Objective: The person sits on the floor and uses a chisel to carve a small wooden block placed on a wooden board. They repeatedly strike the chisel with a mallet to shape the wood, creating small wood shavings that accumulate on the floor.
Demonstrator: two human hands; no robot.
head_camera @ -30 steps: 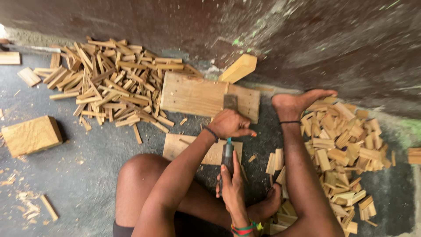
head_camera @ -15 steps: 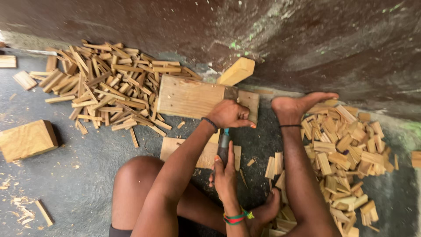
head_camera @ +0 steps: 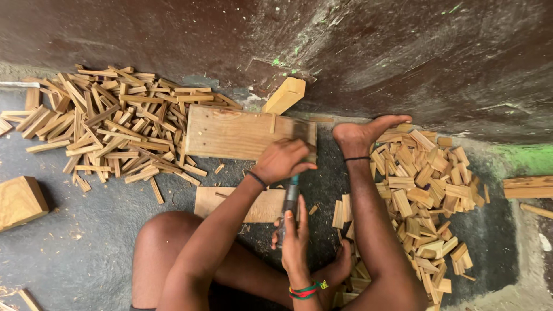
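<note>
I sit on the floor with my legs folded. My left hand [head_camera: 282, 160], a dark band on its wrist, rests closed over something small on the near right corner of a thick wooden board [head_camera: 230, 132]; what it pins is hidden. My right hand [head_camera: 295, 237], with a red and green wristband, grips the teal handle of a chopping tool [head_camera: 291, 198]. The tool's dark blade [head_camera: 299, 133] shows blurred on the board just beyond my left hand. A thinner plank [head_camera: 259, 204] lies under my forearms.
A heap of split wood sticks [head_camera: 109, 126] lies at the left and a heap of short wood chunks [head_camera: 426, 190] at the right, beside my foot [head_camera: 363, 135]. A wood block [head_camera: 20, 201] sits at far left; another block [head_camera: 284, 95] leans on the dark wall.
The view has drifted a little, so the board sits lower and further left. My left hand stays on the board's corner, and my right hand keeps hold of the tool handle.
</note>
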